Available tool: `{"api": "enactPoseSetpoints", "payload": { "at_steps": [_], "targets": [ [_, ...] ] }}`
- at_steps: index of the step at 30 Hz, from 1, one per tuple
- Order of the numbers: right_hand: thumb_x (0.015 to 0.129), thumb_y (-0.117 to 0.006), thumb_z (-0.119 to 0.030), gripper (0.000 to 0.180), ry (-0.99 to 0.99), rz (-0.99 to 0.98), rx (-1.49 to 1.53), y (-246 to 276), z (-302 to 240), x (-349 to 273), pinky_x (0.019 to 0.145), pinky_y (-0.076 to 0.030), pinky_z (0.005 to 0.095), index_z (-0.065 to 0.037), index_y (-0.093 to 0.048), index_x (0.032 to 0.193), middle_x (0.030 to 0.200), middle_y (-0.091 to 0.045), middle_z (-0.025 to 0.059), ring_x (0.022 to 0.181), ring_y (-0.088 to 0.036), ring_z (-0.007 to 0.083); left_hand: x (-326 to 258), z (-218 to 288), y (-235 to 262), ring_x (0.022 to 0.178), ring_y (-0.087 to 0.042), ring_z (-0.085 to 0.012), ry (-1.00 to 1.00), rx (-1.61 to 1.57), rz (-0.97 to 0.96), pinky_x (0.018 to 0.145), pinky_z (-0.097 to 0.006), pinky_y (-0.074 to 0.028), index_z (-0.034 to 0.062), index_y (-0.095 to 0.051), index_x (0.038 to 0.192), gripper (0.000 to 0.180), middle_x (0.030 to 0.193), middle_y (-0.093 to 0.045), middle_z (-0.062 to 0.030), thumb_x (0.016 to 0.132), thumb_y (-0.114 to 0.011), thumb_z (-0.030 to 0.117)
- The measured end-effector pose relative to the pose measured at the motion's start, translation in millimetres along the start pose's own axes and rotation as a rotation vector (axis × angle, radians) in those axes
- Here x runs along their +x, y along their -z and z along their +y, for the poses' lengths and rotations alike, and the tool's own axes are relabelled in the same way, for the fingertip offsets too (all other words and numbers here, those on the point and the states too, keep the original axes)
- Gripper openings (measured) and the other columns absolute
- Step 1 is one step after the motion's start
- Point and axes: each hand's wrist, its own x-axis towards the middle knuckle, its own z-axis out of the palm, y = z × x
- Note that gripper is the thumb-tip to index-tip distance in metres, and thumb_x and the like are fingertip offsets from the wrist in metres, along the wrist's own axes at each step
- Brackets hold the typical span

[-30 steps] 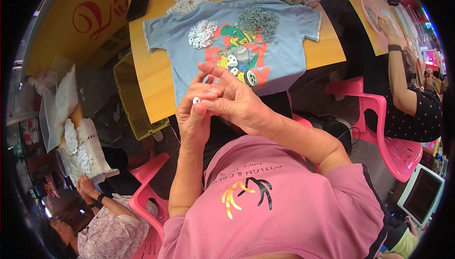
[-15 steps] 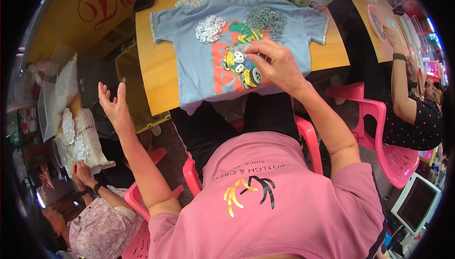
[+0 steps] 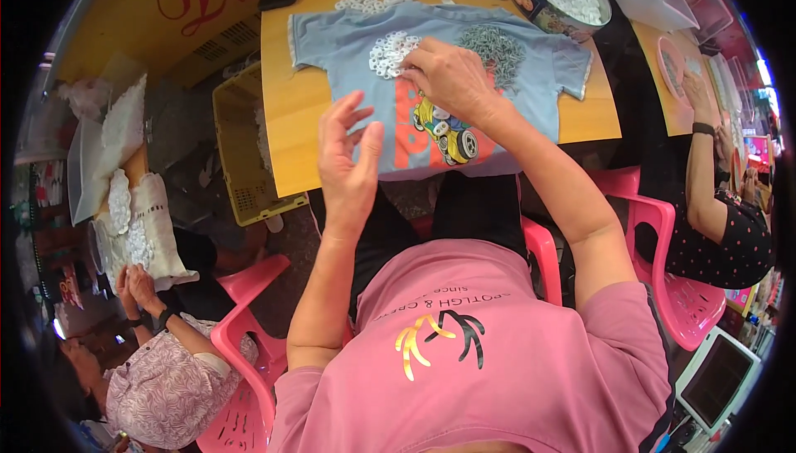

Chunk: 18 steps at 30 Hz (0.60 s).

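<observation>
The right grip [image 3: 452, 75], at the upper middle of the frame, is holding its fingers curled with their tips at the right edge of the small pile of white pieces [image 3: 388, 51], which is lying just left of it; I cannot tell whether it is pinching a piece. A heap of small grey pieces [image 3: 502, 51] is lying just to its right, on the same blue T-shirt [image 3: 539, 113] that is covering much of the table [image 3: 290, 142]. Lower and left, near the frame's centre, the left grip [image 3: 348, 158] is hovering open, fingers parted, below the white pile.
</observation>
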Motion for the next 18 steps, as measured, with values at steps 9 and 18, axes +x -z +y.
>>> {"api": "enactPoseSetpoints", "payload": {
  "at_steps": [9,18],
  "targets": [
    [0.087,-0.064,-0.016,0.012,-0.052,0.071,0.138,10,6,-7,0.064,-0.050,0.0378,-0.005,-0.066,0.090,0.085,-0.063,0.0100,0.074,-0.063,0.0299,7,-15,-20,0.084,-0.063,-0.0106,0.188,-0.160,-0.087,0.069,-0.024,-0.052,-0.0011,-0.058,0.118,0.024,0.103,-0.063,-0.0080,0.097,-0.057,0.010],
    [0.086,-0.065,-0.015,0.012,0.004,0.095,0.137,1,6,-8,0.064,-0.051,0.0387,-0.005,-0.068,0.092,0.088,-0.064,0.0101,0.075,-0.064,0.0297,18,-9,-30,0.066,-0.063,-0.0076,0.290,-0.177,-0.081,0.048,-0.020,-0.047,0.0006,-0.062,0.112,0.020,0.088,-0.068,-0.0051,0.098,-0.056,0.015]
  ]
}}
